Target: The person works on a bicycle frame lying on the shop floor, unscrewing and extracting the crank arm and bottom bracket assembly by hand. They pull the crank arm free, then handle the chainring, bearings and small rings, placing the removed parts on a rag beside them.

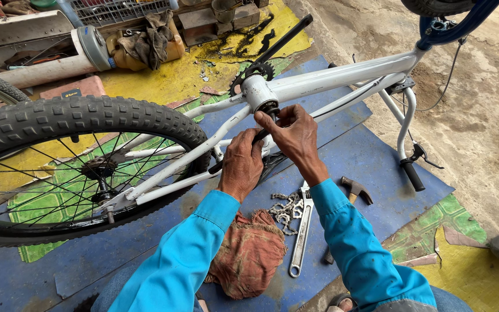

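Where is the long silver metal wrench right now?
In the head view, the long silver metal wrench lies on the blue mat, low and centre, between the two blue sleeves, beside the loose bicycle chain and right of the reddish rag.

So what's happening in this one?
A person in blue sleeves works on a white bicycle frame lying on its side on a blue mat. Both hands are at the crank hub: the right hand pinches a part at its end, and the left hand grips a dark crank arm just below. A wrench, a chain, a hammer and a red rag lie on the mat below the hands.
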### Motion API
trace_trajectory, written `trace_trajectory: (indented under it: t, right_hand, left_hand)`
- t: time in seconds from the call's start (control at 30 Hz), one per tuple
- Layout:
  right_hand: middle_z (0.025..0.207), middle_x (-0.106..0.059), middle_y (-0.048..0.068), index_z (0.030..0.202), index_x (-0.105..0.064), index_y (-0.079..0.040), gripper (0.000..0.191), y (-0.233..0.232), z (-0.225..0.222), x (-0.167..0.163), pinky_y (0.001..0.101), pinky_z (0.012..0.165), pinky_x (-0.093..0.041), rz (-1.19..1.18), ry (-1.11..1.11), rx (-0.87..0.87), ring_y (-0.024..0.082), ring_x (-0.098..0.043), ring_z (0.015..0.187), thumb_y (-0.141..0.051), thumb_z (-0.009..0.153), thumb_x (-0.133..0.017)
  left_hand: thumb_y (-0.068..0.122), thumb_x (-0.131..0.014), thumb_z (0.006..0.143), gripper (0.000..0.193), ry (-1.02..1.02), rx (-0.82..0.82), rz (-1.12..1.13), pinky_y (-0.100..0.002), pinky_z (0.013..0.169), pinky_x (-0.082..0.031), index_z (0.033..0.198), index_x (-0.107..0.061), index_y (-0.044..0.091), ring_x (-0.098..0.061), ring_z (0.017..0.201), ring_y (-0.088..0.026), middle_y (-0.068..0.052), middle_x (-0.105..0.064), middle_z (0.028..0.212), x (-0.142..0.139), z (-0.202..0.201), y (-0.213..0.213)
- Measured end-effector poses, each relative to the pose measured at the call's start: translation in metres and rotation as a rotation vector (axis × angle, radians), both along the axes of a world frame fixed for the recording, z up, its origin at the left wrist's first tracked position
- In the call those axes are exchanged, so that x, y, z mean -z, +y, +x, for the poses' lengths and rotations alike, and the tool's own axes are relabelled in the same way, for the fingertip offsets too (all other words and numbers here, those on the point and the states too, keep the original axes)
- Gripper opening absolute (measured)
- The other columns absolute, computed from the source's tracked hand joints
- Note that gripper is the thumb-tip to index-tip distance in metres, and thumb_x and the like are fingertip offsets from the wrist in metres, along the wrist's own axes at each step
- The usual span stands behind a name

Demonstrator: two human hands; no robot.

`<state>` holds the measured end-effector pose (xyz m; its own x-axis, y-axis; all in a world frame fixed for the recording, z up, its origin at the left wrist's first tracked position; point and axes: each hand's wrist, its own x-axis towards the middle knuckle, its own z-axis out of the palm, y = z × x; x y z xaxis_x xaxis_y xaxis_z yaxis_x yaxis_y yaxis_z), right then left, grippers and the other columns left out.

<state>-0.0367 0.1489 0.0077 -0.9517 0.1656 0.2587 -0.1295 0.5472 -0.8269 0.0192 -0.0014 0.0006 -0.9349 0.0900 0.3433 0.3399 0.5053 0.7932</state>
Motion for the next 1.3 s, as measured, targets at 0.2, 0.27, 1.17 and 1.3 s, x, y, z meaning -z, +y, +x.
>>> trace_trajectory:
  t: [0.2,0.27,1.17,1.3]
  right_hand:
    - [0.067,-0.070,0.010,0.083,-0.069,0.001,0.065,-0.002,0.001,0.004,0.0295,0.055,-0.055,0.078,0.050,0.002,0.015,-0.067,0.060,-0.062,0.078,-0.082]
    - [0.065,-0.070,0.010,0.083,-0.072,0.001,0.061,-0.002,0.001,0.005,0.0297,0.054,-0.054,0.092,0.044,0.004,0.014,-0.067,0.058,-0.059,0.083,-0.078]
    - [0.059,-0.067,0.009,0.075,-0.069,0.001,0.076,0.002,-0.002,0.014,0.0268,0.038,-0.043,-0.607,-0.387,-0.213,0.015,-0.065,0.047,-0.069,0.096,-0.047]
    - [0.063,-0.070,0.009,0.081,-0.070,0.001,0.078,0.006,-0.004,0.012,0.0257,0.037,-0.043,-0.520,-0.365,-0.218,0.014,-0.066,0.048,-0.071,0.095,-0.043]
  left_hand:
    - [0.006,-0.058,0.100,0.019,0.009,0.000,-0.006,-0.050,0.087,-0.052,0.118,-0.060,0.002,-0.065,0.105,-0.038,-0.019,-0.067,0.110,0.001,0.000,-0.001]
    - [0.006,-0.058,0.100,0.019,0.002,-0.001,-0.009,-0.050,0.086,-0.052,0.118,-0.060,0.002,-0.065,0.104,-0.038,-0.018,-0.067,0.110,0.001,0.000,0.000]
    - [0.006,-0.058,0.099,0.019,0.035,-0.007,-0.008,-0.050,0.086,-0.052,0.118,-0.061,0.003,-0.065,0.103,-0.038,-0.018,-0.067,0.107,0.001,-0.001,0.000]
    - [0.006,-0.058,0.100,0.019,0.001,-0.006,-0.010,-0.050,0.085,-0.052,0.119,-0.061,0.004,-0.065,0.102,-0.038,-0.018,-0.067,0.106,0.000,0.000,0.000]
